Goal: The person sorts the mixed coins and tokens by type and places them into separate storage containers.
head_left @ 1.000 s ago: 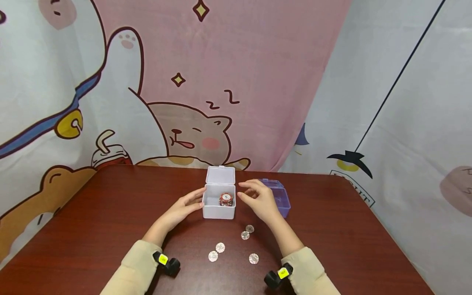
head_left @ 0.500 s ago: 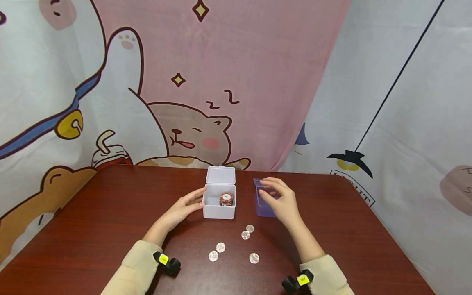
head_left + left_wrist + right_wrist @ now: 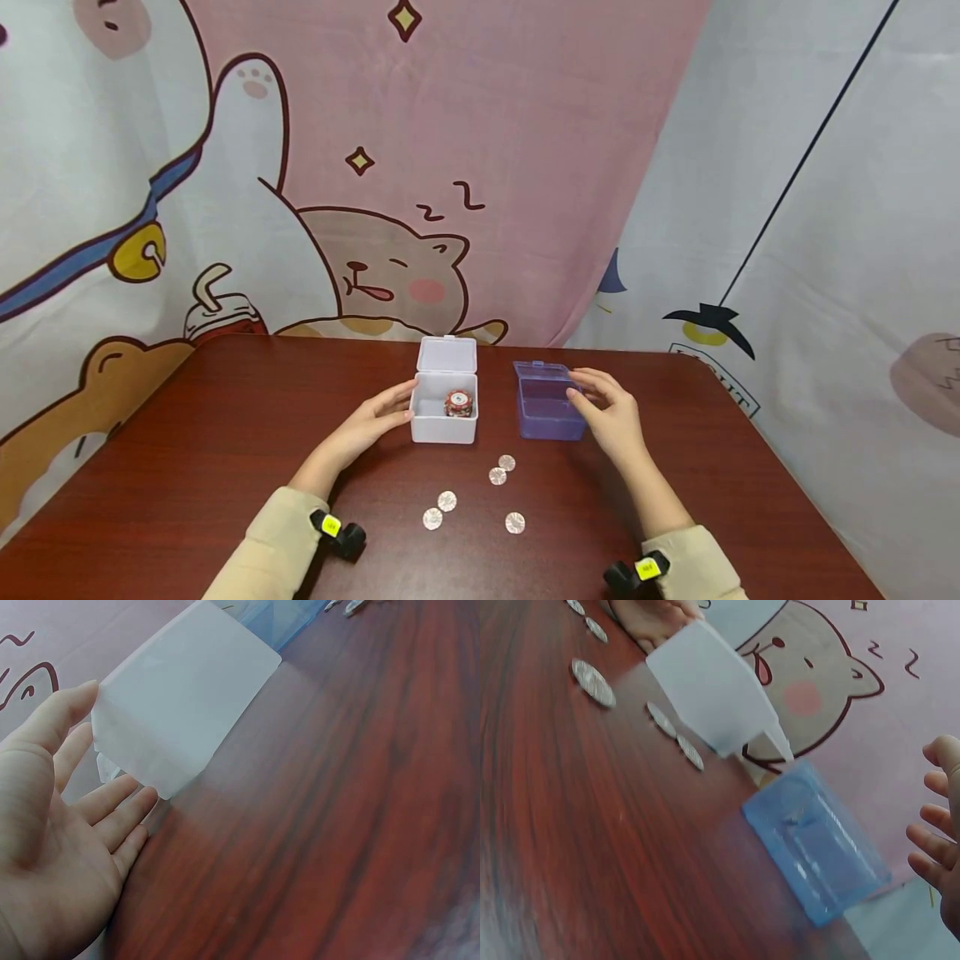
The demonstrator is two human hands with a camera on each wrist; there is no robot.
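Observation:
My left hand (image 3: 371, 423) has its fingers and thumb extended against the left side of a white plastic box (image 3: 444, 430), whose lid is flipped back. In the left wrist view the fingertips meet the end wall of that box (image 3: 184, 697). Inside, toward its right, lies a stack of red poker chips (image 3: 458, 403). My right hand (image 3: 617, 417) hovers at the right side of a translucent purple box (image 3: 551, 427), also with its lid back. From the right wrist, the loosely spread right hand (image 3: 939, 817) appears apart from the purple box (image 3: 817, 847), holding nothing.
Several silver, coin-like discs lie on the dark red wooden table (image 3: 247, 417) in front of the boxes: a single disc (image 3: 515, 522) at right, a pair (image 3: 432, 518) at left and another pair (image 3: 498, 476) farther back. A printed cloth (image 3: 525, 167) hangs behind.
My right hand has moved right, from beside the white box across the purple box to its far side, uncovering it. The left hand has stayed at the white box.

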